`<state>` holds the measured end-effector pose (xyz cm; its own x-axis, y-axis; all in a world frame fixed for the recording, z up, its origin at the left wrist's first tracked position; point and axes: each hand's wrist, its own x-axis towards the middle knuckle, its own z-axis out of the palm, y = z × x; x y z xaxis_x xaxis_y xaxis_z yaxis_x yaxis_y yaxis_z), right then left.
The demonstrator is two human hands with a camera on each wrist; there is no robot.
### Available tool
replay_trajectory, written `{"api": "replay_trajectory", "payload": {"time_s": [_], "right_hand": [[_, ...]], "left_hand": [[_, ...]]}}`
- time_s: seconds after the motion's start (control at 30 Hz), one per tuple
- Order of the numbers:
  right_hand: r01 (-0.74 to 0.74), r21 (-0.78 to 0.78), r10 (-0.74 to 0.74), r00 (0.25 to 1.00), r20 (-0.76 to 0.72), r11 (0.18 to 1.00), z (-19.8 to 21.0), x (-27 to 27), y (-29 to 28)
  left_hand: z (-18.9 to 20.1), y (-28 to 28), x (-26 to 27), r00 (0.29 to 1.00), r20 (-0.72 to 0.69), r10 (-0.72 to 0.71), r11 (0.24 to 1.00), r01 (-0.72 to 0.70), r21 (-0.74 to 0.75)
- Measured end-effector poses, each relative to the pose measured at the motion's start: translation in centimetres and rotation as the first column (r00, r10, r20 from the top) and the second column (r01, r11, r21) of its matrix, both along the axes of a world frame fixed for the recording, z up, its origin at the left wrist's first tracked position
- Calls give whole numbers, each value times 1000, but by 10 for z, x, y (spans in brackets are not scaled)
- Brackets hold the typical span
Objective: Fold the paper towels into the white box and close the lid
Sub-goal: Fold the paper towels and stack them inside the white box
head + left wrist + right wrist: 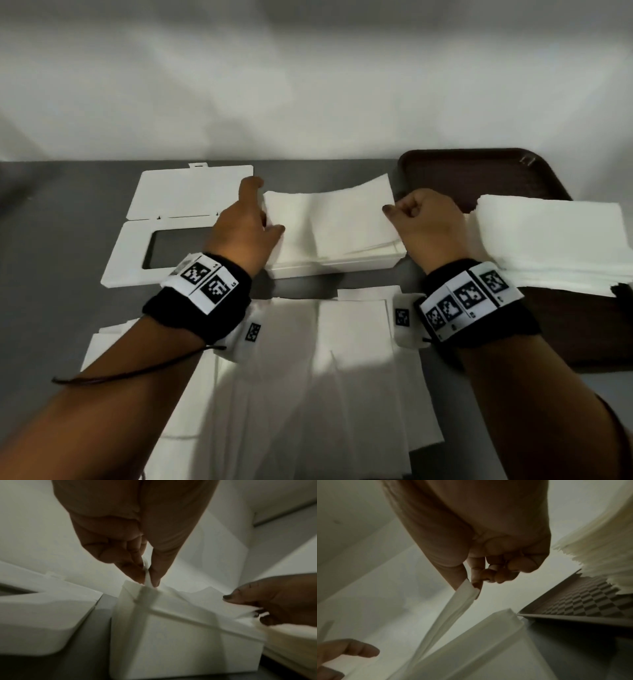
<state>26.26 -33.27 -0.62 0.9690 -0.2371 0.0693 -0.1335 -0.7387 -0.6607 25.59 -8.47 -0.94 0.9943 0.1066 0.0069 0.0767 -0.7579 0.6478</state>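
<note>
A folded paper towel (329,219) lies sagging across the top of the open white box (335,265) at mid table. My left hand (265,219) pinches the towel's left edge; in the left wrist view the thumb and fingers (137,573) hold that edge just above the box's corner (154,635). My right hand (394,210) pinches the right edge, with the other fingers curled; in the right wrist view the towel (458,604) hangs from the pinch over the box (488,642). The box's lid (137,260), with a rectangular opening, lies flat to the left.
A brown tray (479,171) at the right holds a thick stack of paper towels (548,240), close beside my right hand. Several unfolded towels (325,359) lie spread on the grey table (51,240) under my forearms. A white wall stands behind.
</note>
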Motion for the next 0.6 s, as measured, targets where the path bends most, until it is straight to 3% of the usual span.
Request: {"api": "replay_trajectory", "payload": {"time_s": [0.13,0.3,0.4,0.6], "right_hand": [[-8,-159,3,999,-37,987,-9,2,0],[9,-243,-16,1000,-27,970,-17,1,2],[15,-224,-22,999,-29,975,-13,-4,3],[-46,-129,43,999,-21,991,-4,-35,1]], "left_hand": [[-10,-10,1,998,-41,-45,972,54,229],[-12,-14,-1,994,-65,-87,910,106,400],[-8,-14,-8,996,-11,-91,904,87,418],[3,-3,-34,994,84,-76,956,49,290]]}}
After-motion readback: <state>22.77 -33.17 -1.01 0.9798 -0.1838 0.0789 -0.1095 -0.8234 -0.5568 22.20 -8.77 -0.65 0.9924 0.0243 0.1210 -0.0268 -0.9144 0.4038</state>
